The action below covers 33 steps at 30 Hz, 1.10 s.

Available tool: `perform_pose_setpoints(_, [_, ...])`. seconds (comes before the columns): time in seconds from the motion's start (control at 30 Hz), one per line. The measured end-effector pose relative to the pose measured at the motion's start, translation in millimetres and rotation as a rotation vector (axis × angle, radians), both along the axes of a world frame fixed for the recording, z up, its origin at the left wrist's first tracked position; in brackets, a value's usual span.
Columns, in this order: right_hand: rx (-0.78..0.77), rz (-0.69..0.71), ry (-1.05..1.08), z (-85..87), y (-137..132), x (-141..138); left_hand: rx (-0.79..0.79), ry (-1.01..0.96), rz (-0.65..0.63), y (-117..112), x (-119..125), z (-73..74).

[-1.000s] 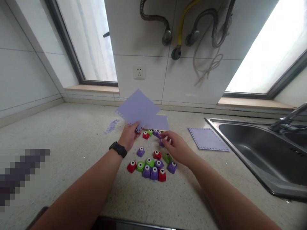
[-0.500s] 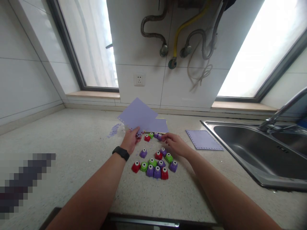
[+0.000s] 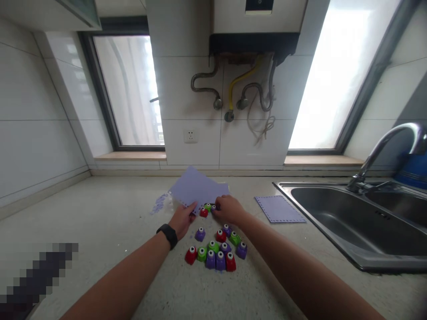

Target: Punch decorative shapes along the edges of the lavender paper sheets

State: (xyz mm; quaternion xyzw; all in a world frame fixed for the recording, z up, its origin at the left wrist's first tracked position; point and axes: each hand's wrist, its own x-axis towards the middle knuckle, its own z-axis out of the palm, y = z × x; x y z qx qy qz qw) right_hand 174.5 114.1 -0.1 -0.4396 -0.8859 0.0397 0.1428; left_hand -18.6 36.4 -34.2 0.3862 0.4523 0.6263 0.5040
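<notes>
My left hand (image 3: 183, 220), with a black band on its wrist, pinches the near corner of a light purple paper sheet (image 3: 195, 189) that has small punched holes along its edges. The sheet is tilted above the counter. To its right, my right hand (image 3: 229, 210) has its fingers curled around a purple craft punch at the end of the back row, mostly hidden by the fingers. In that row stand a red punch (image 3: 203, 212), a green punch (image 3: 208, 207) and another purple punch (image 3: 214, 208). Nearer me sits a cluster of several red, green and purple punches (image 3: 212, 260).
Another purple sheet (image 3: 279, 209) with a punched border lies right, beside the steel sink (image 3: 327, 213) and its faucet (image 3: 376, 151). More purple paper (image 3: 224, 187) lies behind my right hand. Purple paper scraps (image 3: 160, 203) are at left. A heater (image 3: 256, 26) hangs on the wall.
The view has tilted upward, bringing the heater in. My right hand has moved in over the back row and closed its fingers at the purple punch. The held sheet has lowered slightly.
</notes>
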Motion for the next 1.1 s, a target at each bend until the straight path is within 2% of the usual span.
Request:
perform_pose_setpoints(0.23, [0.03,0.023,0.005,0.8,-13,12,0.087,-0.011,-0.004,-7,6,3.2])
perform_pose_setpoints(0.47, [-0.001,0.05,0.067,-8.9,-10,8,0.044,0.016,-0.061,-8,7,4.7])
perform_pose_setpoints(0.6, [-0.036,0.035,0.165,-4.6,-9,12,0.004,0.055,-0.07,-7,4,-0.9])
perform_pose_setpoints(0.7, [-0.325,0.047,0.581,8.8,-13,27,-0.009,0.089,-0.064,-8,2,-3.9])
perform_pose_setpoints(0.77, [-0.483,0.111,0.807,18.8,-18,39,-0.01,0.103,-0.054,-9,2,-3.8])
perform_pose_setpoints(0.9, [-0.517,0.207,1.105,28.2,-31,55,-0.015,0.123,-0.048,-12,2,-1.0])
perform_pose_setpoints(1.0, [-0.602,0.236,1.357,24.6,-40,57,-0.037,0.211,-0.056,-14,0,-1.3])
perform_pose_setpoints(1.1, [-0.702,0.271,1.455,19.6,-46,56,-0.05,0.339,-0.086,-15,-5,-4.1])
